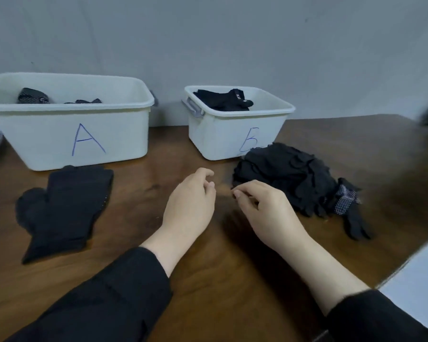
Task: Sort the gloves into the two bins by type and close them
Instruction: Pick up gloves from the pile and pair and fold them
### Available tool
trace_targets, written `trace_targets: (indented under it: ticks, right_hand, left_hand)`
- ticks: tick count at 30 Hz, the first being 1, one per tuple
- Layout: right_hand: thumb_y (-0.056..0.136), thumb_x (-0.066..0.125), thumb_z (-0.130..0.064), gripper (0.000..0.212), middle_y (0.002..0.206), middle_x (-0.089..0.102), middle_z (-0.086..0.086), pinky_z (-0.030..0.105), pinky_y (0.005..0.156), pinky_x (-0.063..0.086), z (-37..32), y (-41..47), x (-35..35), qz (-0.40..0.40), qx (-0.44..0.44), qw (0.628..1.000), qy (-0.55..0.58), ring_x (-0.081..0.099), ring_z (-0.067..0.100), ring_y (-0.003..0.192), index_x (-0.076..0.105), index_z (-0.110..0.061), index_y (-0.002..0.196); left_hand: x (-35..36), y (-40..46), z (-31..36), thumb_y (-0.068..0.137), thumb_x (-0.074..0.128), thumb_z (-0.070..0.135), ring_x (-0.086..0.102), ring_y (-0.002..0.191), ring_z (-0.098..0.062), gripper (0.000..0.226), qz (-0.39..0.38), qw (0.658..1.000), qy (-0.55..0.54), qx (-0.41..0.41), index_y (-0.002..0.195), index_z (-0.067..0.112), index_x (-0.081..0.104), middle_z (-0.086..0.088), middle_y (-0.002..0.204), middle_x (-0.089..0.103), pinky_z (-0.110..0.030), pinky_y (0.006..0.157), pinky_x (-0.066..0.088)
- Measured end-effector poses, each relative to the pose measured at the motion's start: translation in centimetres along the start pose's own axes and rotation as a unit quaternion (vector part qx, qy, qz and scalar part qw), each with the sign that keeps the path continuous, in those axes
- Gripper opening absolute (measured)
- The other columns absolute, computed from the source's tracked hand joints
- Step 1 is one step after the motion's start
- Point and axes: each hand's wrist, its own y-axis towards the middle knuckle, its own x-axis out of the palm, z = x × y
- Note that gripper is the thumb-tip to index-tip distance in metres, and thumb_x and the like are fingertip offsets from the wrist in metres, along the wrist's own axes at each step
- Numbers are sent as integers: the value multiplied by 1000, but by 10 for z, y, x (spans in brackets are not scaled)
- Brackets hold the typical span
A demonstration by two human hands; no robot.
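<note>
While two white plastic bins stand open against a grey wall, a person in black sleeves holds both bare hands low over the dark brown wooden surface [208, 280]. The left hand [190, 201] and the right hand [262, 208] sit close together near the middle, fingers loosely curled with the fingertips almost meeting; neither grip holds a glove, though whether something tiny is pinched between them cannot be told. The larger white bin marked with a blue "A" [69, 134] stands at the left and holds black gloves with white grip dots [32, 96]. The smaller white bin marked "B" [235, 137] stands to its right and holds plain black gloves [223, 99]. A flat stack of black knit gloves [62, 208] lies on the surface just in front of bin A, left of the hands. A loose heap of black gloves [289, 176] lies in front of bin B, touching the right hand's far side, with a white-dotted glove [346, 198] showing at its right edge.
</note>
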Motion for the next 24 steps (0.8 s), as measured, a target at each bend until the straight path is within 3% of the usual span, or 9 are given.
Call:
trace_targets:
  ticks: [4, 8, 10, 13, 17, 22, 24]
  right_hand:
    - [101, 60, -22, 16, 104, 67, -13, 10, 83, 45, 24, 1, -28, 40, 2, 999, -29, 60, 2, 97, 74, -19, 106]
    - [98, 63, -19, 14, 110, 65, -8, 26, 94, 46, 53, 12, -60, 78, 2, 994, -78, 60, 13, 105, 72, -17, 108]
    - [98, 63, -20, 17, 112, 64, -6, 25, 95, 44, 68, 20, -80, 75, 22, 992, -102, 59, 13, 106, 71, -17, 113]
    - [99, 62, -24, 22, 111, 62, -5, 22, 91, 41, 94, 30, -111, 43, 68, 988, -135, 60, 14, 104, 69, -18, 119]
    - [103, 54, -23, 25, 116, 67, 3, 28, 86, 43, 134, 35, -144, -14, 166, 965, -201, 63, 24, 108, 66, -17, 124]
    - [102, 58, -24, 46, 142, 59, 12, 38, 106, 45, 182, 30, -156, -118, 305, 924, -199, 57, 31, 127, 51, -7, 144]
    - [99, 63, -24, 50, 143, 58, 9, 38, 102, 47, 188, 27, -155, -142, 334, 918, -161, 60, 31, 123, 51, -7, 145]
  left_hand:
    - [27, 11, 22, 104, 44, 29, 57, 95, -9, 29, 0, 999, -5, 38, 131, 26, 54, 9, 114, 62, -30, 78, 50]
    - [36, 14, 26, 102, 46, 30, 57, 94, -5, 28, -21, 997, -29, 68, 128, 28, 56, 15, 108, 59, -35, 84, 53]
    - [35, 13, 22, 101, 48, 31, 58, 95, -2, 28, -36, 996, -46, 73, 127, 29, 57, 17, 106, 59, -33, 87, 53]
    - [33, 12, 20, 100, 50, 30, 58, 97, 0, 26, -45, 994, -63, 73, 124, 30, 60, 18, 104, 60, -32, 90, 52]
    - [35, 8, 26, 101, 49, 32, 57, 98, 2, 26, -69, 990, -59, 105, 124, 31, 60, 18, 107, 59, -29, 88, 52]
    - [36, 0, 32, 102, 48, 32, 56, 100, 3, 26, -87, 982, -53, 159, 125, 31, 61, 19, 109, 60, -25, 86, 52]
    - [36, -1, 33, 101, 47, 33, 55, 101, 4, 28, -92, 980, -54, 167, 125, 30, 61, 19, 110, 60, -22, 86, 51]
